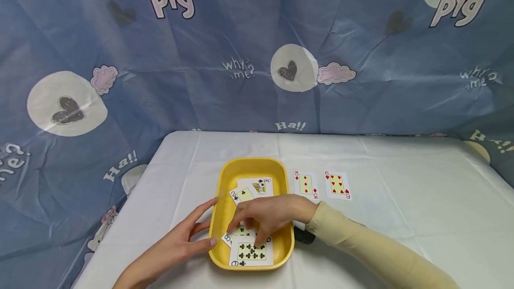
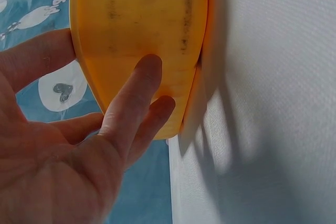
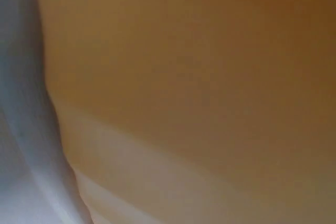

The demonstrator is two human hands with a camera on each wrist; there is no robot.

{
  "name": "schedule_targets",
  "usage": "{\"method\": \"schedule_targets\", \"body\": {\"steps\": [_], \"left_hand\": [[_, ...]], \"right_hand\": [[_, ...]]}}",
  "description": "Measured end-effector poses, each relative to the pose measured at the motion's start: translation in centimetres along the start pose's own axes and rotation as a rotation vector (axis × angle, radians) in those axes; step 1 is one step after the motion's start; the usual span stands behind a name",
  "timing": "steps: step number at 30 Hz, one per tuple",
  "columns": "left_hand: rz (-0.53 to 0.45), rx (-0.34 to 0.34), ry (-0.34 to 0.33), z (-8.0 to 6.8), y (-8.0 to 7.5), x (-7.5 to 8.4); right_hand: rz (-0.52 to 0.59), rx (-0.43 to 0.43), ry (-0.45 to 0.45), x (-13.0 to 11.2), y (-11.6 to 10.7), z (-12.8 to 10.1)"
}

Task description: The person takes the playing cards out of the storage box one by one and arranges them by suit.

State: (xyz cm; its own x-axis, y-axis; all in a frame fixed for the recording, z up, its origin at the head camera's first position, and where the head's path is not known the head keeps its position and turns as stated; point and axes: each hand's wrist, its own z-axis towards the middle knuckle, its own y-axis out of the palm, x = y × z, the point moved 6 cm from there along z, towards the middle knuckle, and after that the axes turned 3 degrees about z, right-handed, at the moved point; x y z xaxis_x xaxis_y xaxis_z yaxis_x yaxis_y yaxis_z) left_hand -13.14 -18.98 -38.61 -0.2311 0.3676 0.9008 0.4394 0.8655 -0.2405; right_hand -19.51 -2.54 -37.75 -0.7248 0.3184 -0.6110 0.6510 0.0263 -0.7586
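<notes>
A yellow plastic tray [image 1: 224,168] stands on the white-covered table with several playing cards inside it. My left hand [image 1: 182,242] is at its left side, fingers spread; in the left wrist view the fingertips rest against the tray's outer wall [image 2: 142,14]. My right hand [image 1: 267,215] reaches into the tray from the right, over the cards, with fingers bent downward and the thumb apart from them. The thumb tip overlaps a clubs card [image 1: 245,258] at the near end. A king of spades [image 1: 263,182] and a two of clubs [image 1: 241,194] lie toward the far end.
Right of the tray, a three of diamonds [image 1: 306,184] and a six of hearts [image 1: 337,185] lie face up on the table [image 1: 417,200]. A small black object [image 1: 304,236] shows beneath the right wrist. Behind the table hangs a blue printed cloth [image 1: 241,21].
</notes>
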Motion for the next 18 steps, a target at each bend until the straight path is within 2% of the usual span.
{"method": "schedule_targets", "body": {"steps": [5, 12, 15, 18], "left_hand": [[-0.007, -0.001, 0.012, -0.11, 0.02, 0.2], [-0.002, -0.008, 0.046, -0.17, -0.02, 0.31], [-0.006, -0.011, 0.048, -0.13, 0.03, 0.29], [-0.009, -0.015, 0.053, -0.12, 0.08, 0.31]], "right_hand": [[-0.031, -0.03, -0.006, -0.02, 0.31, 0.43], [-0.043, -0.031, -0.006, 0.14, 0.28, 0.76], [-0.048, -0.014, -0.004, 0.24, 0.23, 0.76], [-0.045, 0.037, -0.016, 0.27, 0.09, 0.76]]}}
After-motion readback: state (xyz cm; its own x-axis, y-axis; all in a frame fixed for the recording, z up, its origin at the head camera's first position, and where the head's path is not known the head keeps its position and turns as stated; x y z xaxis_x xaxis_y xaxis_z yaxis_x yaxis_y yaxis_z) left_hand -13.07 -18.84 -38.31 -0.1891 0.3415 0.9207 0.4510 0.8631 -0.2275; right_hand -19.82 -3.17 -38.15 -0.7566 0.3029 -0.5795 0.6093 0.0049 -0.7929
